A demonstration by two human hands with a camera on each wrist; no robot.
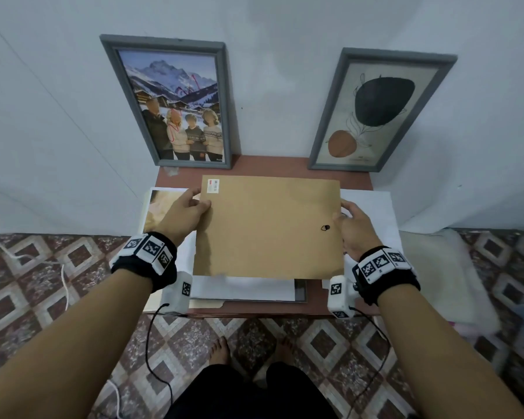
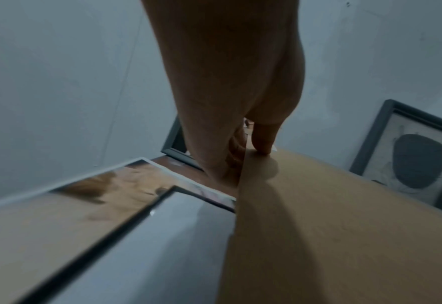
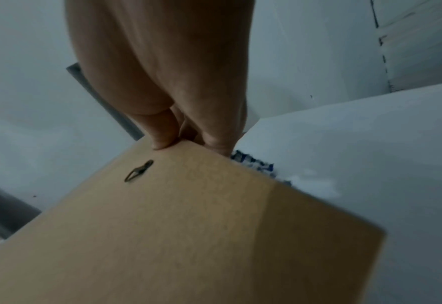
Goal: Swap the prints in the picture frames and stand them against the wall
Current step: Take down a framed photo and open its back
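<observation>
I hold a brown backing board point(image 1: 266, 228) level above the table, hanger clip point(image 1: 325, 228) facing up. My left hand point(image 1: 191, 207) pinches its left edge, thumb on top point(image 2: 262, 142), fingers underneath. My right hand point(image 1: 347, 217) pinches the right edge, thumb on top point(image 3: 162, 137). Under the board lies a dark-edged frame with glass point(image 2: 147, 242), its corner showing at the front point(image 1: 300, 290). A warm-toned loose print point(image 1: 161, 207) lies to the left. Two grey frames lean on the wall: a snowy family photo point(image 1: 176, 107) and a leaf drawing point(image 1: 372, 113).
The small reddish table point(image 1: 354, 179) stands against the white wall. White sheets point(image 1: 372, 207) lie under the board at right and at the front. A white fluffy rug point(image 1: 436, 276) lies on the patterned floor at right. Cables trail on the floor at left.
</observation>
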